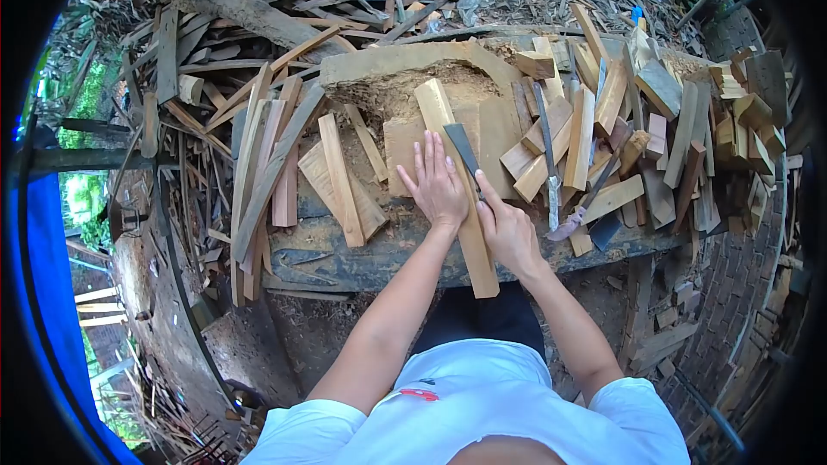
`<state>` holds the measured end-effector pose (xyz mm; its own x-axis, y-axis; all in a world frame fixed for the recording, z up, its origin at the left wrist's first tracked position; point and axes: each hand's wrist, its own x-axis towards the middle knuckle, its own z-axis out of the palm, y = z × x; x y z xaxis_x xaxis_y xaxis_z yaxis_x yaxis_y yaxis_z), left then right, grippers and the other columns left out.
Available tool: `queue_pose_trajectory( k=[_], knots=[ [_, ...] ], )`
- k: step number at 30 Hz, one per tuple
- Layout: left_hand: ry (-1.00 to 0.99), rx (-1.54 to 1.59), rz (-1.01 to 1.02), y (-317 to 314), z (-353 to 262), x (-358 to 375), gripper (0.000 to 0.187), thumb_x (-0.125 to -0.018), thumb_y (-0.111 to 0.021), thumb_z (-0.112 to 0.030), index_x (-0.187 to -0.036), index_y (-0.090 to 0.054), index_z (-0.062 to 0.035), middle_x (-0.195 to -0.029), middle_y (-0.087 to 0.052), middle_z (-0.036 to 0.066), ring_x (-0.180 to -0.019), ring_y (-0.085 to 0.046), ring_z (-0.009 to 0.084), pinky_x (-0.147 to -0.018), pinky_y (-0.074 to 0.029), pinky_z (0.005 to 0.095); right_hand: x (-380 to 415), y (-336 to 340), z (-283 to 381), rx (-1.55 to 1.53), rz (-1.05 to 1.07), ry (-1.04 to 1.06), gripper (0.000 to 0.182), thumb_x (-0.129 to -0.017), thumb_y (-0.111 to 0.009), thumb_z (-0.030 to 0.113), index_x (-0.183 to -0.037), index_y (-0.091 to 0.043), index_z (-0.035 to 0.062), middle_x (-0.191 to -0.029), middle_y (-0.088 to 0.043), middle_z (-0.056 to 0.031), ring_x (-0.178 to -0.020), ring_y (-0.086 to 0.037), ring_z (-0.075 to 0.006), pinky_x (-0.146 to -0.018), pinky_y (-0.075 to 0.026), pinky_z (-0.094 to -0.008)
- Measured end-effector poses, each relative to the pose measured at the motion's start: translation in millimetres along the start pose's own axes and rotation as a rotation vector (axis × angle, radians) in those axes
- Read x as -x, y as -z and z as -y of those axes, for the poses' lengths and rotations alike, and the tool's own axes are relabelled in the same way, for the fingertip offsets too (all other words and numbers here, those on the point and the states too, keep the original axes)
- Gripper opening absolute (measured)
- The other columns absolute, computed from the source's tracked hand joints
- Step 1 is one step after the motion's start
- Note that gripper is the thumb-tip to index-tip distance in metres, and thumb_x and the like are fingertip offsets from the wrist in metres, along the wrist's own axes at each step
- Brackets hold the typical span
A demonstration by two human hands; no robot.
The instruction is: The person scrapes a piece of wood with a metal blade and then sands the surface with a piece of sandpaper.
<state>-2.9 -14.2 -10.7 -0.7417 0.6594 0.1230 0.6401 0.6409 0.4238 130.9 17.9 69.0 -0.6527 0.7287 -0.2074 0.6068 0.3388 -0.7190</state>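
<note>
A long squared strip of light wood (478, 257) lies over the workbench, its near end sticking out past the front edge. My left hand (438, 185) rests flat on this strip, fingers stretched out and pointing away from me. Beside it, my right hand (510, 228) is closed round a chisel (463, 149), with the index finger laid along the tool. The chisel's dark, flat blade widens toward its far end and lies over the strip's right side. My palm hides its handle.
The worn workbench (362, 260) carries loose wood pieces (342, 181) on the left and a crowded pile of blocks (612, 95) on the right. Near my right hand lie a long dark-bladed tool (546, 142) and a curved-handled tool (570, 224). Scrap wood (250, 21) fills the back.
</note>
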Motion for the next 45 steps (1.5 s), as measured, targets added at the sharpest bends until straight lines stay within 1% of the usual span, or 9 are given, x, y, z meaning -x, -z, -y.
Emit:
queue_pose_trajectory(
  k=[9,11,16,23,27,33,35,40,45],
  knots=[
    [0.011,-0.001,-0.024,-1.4,-0.6,-1.2,0.051,-0.104,-0.034,-0.027,-0.154,-0.036,-0.0166,-0.16,-0.033,-0.003,-0.148,-0.028,0.0215,-0.122,-0.003,0.0548,1.8,-9.8,-1.3,0.283,-0.129,0.101,0.054,-0.097,-0.055,0.028,-0.149,-0.042,0.0288,-0.074,-0.065,-0.0218,-0.061,-0.067,-0.0395,-0.054,-0.054,-0.0492],
    [0.011,0.003,-0.03,-1.9,-0.4,-2.8,0.051,-0.104,-0.034,-0.028,-0.153,-0.036,-0.0165,-0.16,-0.033,-0.003,-0.148,-0.029,0.0211,-0.122,-0.003,0.0548,9.6,-6.0,-2.3,0.314,-0.048,0.032,0.051,-0.098,-0.053,0.027,-0.148,-0.044,0.0283,-0.081,-0.067,-0.0202,-0.066,-0.067,-0.0395,-0.058,-0.054,-0.0496],
    [0.044,0.003,-0.036,-3.7,-1.4,-2.6,0.051,-0.103,-0.035,-0.027,-0.153,-0.037,-0.0165,-0.16,-0.033,-0.003,-0.147,-0.029,0.0201,-0.122,-0.004,0.0548,-41.2,-23.5,-7.7,0.279,-0.166,0.144,0.054,-0.098,-0.053,0.028,-0.15,-0.04,0.0332,-0.078,-0.065,-0.0214,-0.062,-0.067,-0.0388,-0.055,-0.055,-0.0485],
    [0.054,0.005,-0.062,-4.0,-4.9,-0.4,0.051,-0.103,-0.037,-0.027,-0.152,-0.038,-0.016,-0.159,-0.034,-0.002,-0.146,-0.031,0.0193,-0.122,-0.005,0.0546,-6.7,-8.5,-9.4,0.364,-0.042,0.113,0.05,-0.099,-0.049,0.028,-0.148,-0.043,0.0323,-0.074,-0.065,-0.0217,-0.062,-0.068,-0.0383,-0.056,-0.055,-0.0488],
    [0.059,-0.033,-0.064,-1.6,-0.9,-4.9,0.051,-0.103,-0.036,-0.027,-0.152,-0.038,-0.0159,-0.16,-0.033,-0.002,-0.146,-0.032,0.0191,-0.122,-0.005,0.0545,-61.7,-24.4,-5.3,0.34,-0.187,0.217,0.049,-0.099,-0.05,0.03,-0.148,-0.043,0.0329,-0.073,-0.065,-0.0207,-0.061,-0.067,-0.0383,-0.055,-0.055,-0.0485],
    [0.073,0.006,-0.1,-9.5,-5.6,-8.6,0.05,-0.103,-0.037,-0.027,-0.152,-0.038,-0.0152,-0.159,-0.034,-0.001,-0.145,-0.033,0.02,-0.121,-0.006,0.0553,-27.9,-3.0,-7.6,0.329,-0.084,0.184,0.048,-0.099,-0.049,0.031,-0.147,-0.044,0.0335,-0.074,-0.066,-0.0219,-0.062,-0.068,-0.0387,-0.055,-0.055,-0.0497],
    [0.064,-0.012,-0.081,-5.5,-5.0,-3.3,0.051,-0.103,-0.037,-0.026,-0.152,-0.038,-0.015,-0.159,-0.035,0.0,-0.145,-0.034,0.0206,-0.121,-0.006,0.0559,-23.6,1.9,-2.6,0.286,-0.018,0.146,0.049,-0.1,-0.049,0.027,-0.148,-0.044,0.0282,-0.082,-0.067,-0.024,-0.075,-0.068,-0.0412,-0.064,-0.053,-0.0509],
    [0.058,-0.016,-0.089,-5.7,-7.6,-0.8,0.051,-0.102,-0.039,-0.027,-0.152,-0.038,-0.0141,-0.158,-0.035,0.001,-0.145,-0.034,0.0212,-0.121,-0.007,0.0563,-106.8,-5.8,24.5,0.34,-0.037,0.142,0.048,-0.101,-0.046,0.029,-0.149,-0.043,0.0283,-0.081,-0.067,-0.0245,-0.075,-0.067,-0.0439,-0.066,-0.053,-0.0522],
    [0.077,0.004,-0.07,-1.7,-7.5,-4.7,0.051,-0.102,-0.041,-0.026,-0.152,-0.038,-0.0136,-0.158,-0.036,0.001,-0.145,-0.033,0.021,-0.121,-0.007,0.0559,-55.1,-4.2,-4.8,0.288,-0.093,0.255,0.049,-0.098,-0.05,0.03,-0.146,-0.045,0.0307,-0.088,-0.069,-0.0243,-0.068,-0.068,-0.0431,-0.059,-0.054,-0.0543]
  ],
)
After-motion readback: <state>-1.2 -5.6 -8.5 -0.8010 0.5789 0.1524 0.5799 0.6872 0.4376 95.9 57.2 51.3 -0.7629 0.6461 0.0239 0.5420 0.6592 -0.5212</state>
